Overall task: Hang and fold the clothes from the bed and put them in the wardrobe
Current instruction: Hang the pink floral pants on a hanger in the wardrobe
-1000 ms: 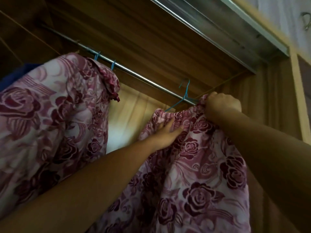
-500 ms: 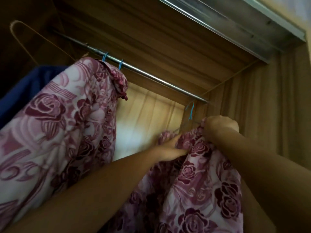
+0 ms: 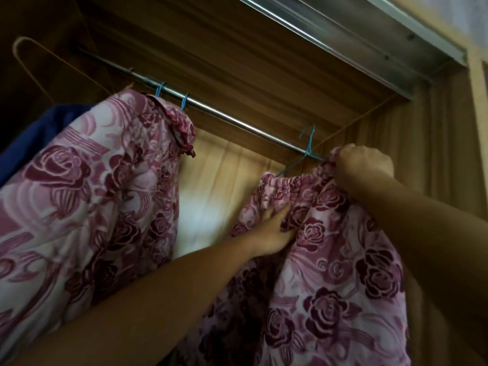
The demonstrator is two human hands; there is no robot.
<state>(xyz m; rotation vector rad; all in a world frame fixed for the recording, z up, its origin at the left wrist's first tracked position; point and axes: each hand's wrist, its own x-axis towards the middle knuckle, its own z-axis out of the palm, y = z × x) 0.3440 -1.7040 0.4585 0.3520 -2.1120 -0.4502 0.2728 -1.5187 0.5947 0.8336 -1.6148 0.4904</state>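
**Desk:** What fills the wardrobe (image 3: 264,62)?
**Photographer:** A rose-print garment (image 3: 79,194) hangs at left. A matching skirt (image 3: 343,273) is held up at the right end of the rail (image 3: 237,122).
**Desk:** And the hands?
**Photographer:** The right hand (image 3: 365,167) is fisted on the waistband. The left hand (image 3: 272,233) pushes into the cloth below, fingers together and half hidden, grip unclear. The hook of a blue hanger (image 3: 307,146) is at the rail.

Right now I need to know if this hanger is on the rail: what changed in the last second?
The blue hanger with the elastic-waisted rose-print garment dipped under the metal rail half a second ago and is lifted back, hook above the rail; whether it has caught is unclear. The right hand grips the waistband throughout; the left hand stays on the fabric below. The hung rose-print garment stayed put.
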